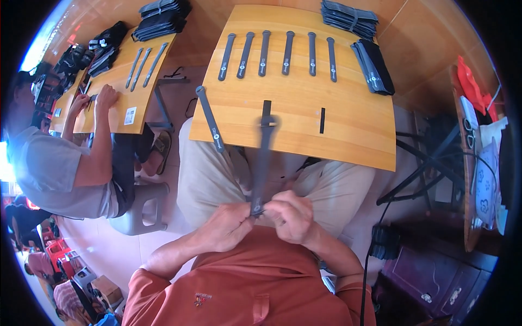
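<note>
Close to my chest, my left hand and my right hand pinch the printed near end of a grey strap. The strap stretches away from me over the table edge, its rounded far end blurred by motion. On the wooden table, several similar straps lie side by side in a row, one of them a grey strap. Another grey strap lies aslant at the left edge, its end overhanging. A short black strip lies beyond the held strap, and a second black strip is farther right.
A stack of straps lies at the table's right edge, with a tied bundle behind it. On the left, a person works at another wooden table, seated on a grey stool. A side shelf stands right.
</note>
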Demonstrator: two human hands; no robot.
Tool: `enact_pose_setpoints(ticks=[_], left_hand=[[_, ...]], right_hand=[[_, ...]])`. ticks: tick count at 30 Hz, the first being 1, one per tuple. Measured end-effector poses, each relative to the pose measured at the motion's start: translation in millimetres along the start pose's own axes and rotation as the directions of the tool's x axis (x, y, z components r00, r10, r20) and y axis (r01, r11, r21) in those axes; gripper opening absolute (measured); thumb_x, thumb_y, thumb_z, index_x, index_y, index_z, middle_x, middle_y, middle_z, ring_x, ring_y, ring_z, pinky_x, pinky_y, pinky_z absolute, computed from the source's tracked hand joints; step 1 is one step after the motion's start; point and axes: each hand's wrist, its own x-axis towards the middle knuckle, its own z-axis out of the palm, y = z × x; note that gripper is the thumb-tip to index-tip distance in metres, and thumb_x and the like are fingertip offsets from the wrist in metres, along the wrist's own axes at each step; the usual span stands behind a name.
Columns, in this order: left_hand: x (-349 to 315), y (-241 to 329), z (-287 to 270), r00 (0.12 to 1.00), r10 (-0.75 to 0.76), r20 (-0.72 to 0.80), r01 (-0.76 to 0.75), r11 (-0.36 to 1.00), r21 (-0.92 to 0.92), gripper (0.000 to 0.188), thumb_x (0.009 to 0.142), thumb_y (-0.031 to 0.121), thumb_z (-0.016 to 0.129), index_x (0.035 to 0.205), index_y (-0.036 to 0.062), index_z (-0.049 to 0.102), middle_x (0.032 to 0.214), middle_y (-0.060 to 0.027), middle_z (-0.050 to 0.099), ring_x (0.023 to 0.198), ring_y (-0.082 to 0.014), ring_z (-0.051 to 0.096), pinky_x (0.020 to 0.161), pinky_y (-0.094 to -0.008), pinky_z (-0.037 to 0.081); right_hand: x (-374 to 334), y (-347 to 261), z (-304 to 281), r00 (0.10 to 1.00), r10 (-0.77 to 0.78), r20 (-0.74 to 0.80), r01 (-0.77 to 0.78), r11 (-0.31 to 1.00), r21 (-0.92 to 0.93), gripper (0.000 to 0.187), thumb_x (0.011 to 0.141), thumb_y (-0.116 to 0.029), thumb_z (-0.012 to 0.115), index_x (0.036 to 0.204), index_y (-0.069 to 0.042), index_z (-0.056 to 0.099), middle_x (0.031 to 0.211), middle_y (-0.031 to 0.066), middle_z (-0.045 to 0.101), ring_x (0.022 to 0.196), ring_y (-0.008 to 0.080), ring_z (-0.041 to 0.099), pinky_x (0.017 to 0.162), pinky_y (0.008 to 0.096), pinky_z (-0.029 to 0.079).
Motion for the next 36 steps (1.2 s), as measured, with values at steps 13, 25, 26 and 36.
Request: enact_pose_setpoints(ticks=[13, 25, 26, 36], left_hand=[[2.7, -3.4, 11.4, 0.999, 0.015, 0.029, -0.011, 0.991, -0.132, 0.024, 0.105, 0.023, 0.054, 0.101, 0.0000, 0.061, 0.086, -0.0200, 0.063, 0.081, -0.0427, 0.064, 0.072, -0.0486, 0.050], [-8.7, -18.9, 11.5, 0.990, 0.107, 0.088, -0.109, 0.994, 0.020, 0.035, 0.108, 0.024, 0.054, 0.085, -0.0006, 0.057, 0.075, -0.0185, 0.059, 0.069, -0.0416, 0.058, 0.064, -0.0471, 0.047], [-11.2, -19.7, 9.4, 0.990, 0.110, 0.092, -0.112, 0.993, 0.020, 0.035, 0.108, 0.024, 0.054, 0.085, -0.0006, 0.057, 0.075, -0.0185, 0.059, 0.069, -0.0416, 0.058, 0.064, -0.0471, 0.047], [-13.1, -27.4, 20.9, 0.987, -0.157, 0.043, 0.157, 0.853, -0.498, 0.032, 0.113, 0.027, 0.047, 0.120, 0.0007, 0.064, 0.080, -0.0025, 0.060, 0.071, -0.0136, 0.057, 0.065, -0.0308, 0.049]], right_hand=[[-0.2, -4.1, -0.6, 0.980, 0.192, 0.045, -0.194, 0.903, 0.382, 0.027, 0.093, -0.010, 0.078, 0.113, 0.001, 0.064, 0.092, 0.0144, 0.070, 0.070, 0.0200, 0.068, 0.058, 0.0297, 0.051], [60.8, 56.4, -143.0, 0.402, 0.583, -0.706, -0.400, 0.805, 0.437, 0.024, 0.100, -0.015, 0.070, 0.080, -0.008, 0.060, 0.055, -0.0035, 0.047, 0.044, 0.0060, 0.042, 0.040, 0.0253, 0.033], [74.4, 62.8, -169.8, 0.369, 0.545, -0.753, -0.373, 0.829, 0.417, 0.024, 0.100, -0.017, 0.072, 0.081, -0.009, 0.059, 0.055, -0.0043, 0.045, 0.044, 0.0051, 0.042, 0.038, 0.0240, 0.030], [52.4, 115.0, -196.0, 0.879, 0.061, -0.473, -0.362, 0.731, -0.578, 0.018, 0.089, -0.002, 0.075, 0.106, -0.005, 0.078, 0.099, 0.0123, 0.077, 0.087, 0.0233, 0.075, 0.081, 0.0323, 0.058]])
